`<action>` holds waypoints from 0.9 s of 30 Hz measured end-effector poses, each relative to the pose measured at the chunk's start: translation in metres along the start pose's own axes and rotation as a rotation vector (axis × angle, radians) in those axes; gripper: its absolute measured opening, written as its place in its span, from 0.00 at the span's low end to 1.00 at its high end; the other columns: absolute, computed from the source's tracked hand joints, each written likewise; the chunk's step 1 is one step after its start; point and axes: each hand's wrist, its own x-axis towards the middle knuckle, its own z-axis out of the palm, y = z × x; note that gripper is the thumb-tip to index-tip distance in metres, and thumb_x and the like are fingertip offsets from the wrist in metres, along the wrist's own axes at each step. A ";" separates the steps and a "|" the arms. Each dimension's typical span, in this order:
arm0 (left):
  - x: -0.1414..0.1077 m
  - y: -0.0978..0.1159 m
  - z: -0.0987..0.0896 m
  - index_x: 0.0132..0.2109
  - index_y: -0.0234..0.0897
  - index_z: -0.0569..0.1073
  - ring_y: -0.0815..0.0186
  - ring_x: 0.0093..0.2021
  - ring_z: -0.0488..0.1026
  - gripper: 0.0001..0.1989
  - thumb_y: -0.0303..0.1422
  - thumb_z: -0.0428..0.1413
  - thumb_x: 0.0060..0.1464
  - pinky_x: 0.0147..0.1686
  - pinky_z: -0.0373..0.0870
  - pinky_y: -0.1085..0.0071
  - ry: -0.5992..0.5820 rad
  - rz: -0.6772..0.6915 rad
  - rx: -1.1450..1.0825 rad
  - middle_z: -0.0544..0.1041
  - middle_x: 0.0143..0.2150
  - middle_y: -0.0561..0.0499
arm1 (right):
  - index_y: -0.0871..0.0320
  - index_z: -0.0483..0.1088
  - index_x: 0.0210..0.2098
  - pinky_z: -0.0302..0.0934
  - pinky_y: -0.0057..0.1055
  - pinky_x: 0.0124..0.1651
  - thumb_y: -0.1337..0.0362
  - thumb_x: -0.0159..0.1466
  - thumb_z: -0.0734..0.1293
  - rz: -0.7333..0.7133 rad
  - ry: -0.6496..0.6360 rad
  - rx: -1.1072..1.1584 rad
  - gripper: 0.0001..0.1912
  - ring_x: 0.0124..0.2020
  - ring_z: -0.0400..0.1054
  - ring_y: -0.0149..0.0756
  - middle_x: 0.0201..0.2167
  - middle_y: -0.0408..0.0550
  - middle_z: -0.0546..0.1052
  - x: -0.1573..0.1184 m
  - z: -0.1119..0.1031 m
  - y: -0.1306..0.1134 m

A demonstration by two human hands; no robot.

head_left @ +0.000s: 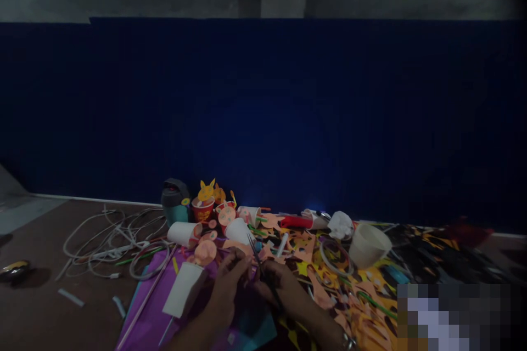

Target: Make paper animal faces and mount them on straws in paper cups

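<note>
The right hand (pixel 276 281) grasps the scissors (pixel 256 254) at the near middle, blades pointing far. Just to its left, the left hand (pixel 231 271) curls its fingers inward, their hold impossible to tell; farther left, a white cup (pixel 182 288) lies over purple sheeting (pixel 149 292).

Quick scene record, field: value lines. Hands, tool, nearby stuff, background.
Left hand: fingers bunched close to the right hand; anything pinched is too dim to make out
Right hand: holding scissors, blades pointing up and away from the wearer
Under and beside hands: purple sheet, white cup beside left forearm
Right side: orange and yellow paper scraps, pale tub
Left side: tangled white cables, teal bottle
Background: dark blue panel
Lighting: dim
</note>
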 end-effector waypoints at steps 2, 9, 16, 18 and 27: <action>-0.002 0.001 0.000 0.22 0.36 0.64 0.75 0.17 0.57 0.16 0.38 0.63 0.41 0.18 0.52 0.78 -0.042 0.003 0.014 0.63 0.15 0.60 | 0.59 0.65 0.27 0.57 0.24 0.28 0.56 0.52 0.71 0.008 0.001 0.004 0.14 0.25 0.59 0.29 0.24 0.40 0.66 -0.001 0.003 -0.002; -0.001 -0.005 -0.003 0.22 0.37 0.62 0.74 0.18 0.56 0.15 0.36 0.61 0.46 0.20 0.51 0.77 -0.100 -0.010 -0.013 0.62 0.16 0.60 | 0.59 0.66 0.27 0.56 0.24 0.27 0.57 0.52 0.71 0.017 0.005 0.064 0.13 0.24 0.56 0.28 0.23 0.39 0.64 -0.002 0.007 -0.008; -0.001 -0.008 -0.004 0.23 0.37 0.62 0.74 0.19 0.56 0.15 0.36 0.60 0.46 0.21 0.51 0.77 -0.113 -0.018 0.004 0.63 0.16 0.60 | 0.59 0.66 0.28 0.56 0.23 0.25 0.55 0.52 0.71 0.031 -0.005 0.098 0.15 0.22 0.57 0.27 0.23 0.39 0.65 -0.001 0.006 0.001; -0.001 -0.007 -0.004 0.23 0.37 0.62 0.74 0.19 0.55 0.15 0.36 0.60 0.46 0.21 0.50 0.76 -0.119 -0.016 0.005 0.62 0.16 0.60 | 0.59 0.66 0.28 0.57 0.24 0.26 0.56 0.52 0.71 0.021 -0.007 0.096 0.14 0.22 0.57 0.27 0.23 0.39 0.66 -0.001 0.006 0.001; 0.000 -0.006 -0.003 0.23 0.36 0.63 0.75 0.17 0.56 0.16 0.38 0.62 0.43 0.19 0.49 0.77 -0.093 -0.018 0.015 0.63 0.15 0.60 | 0.58 0.63 0.25 0.51 0.22 0.20 0.56 0.52 0.71 0.055 0.015 0.107 0.15 0.17 0.52 0.24 0.19 0.36 0.62 -0.001 0.008 -0.005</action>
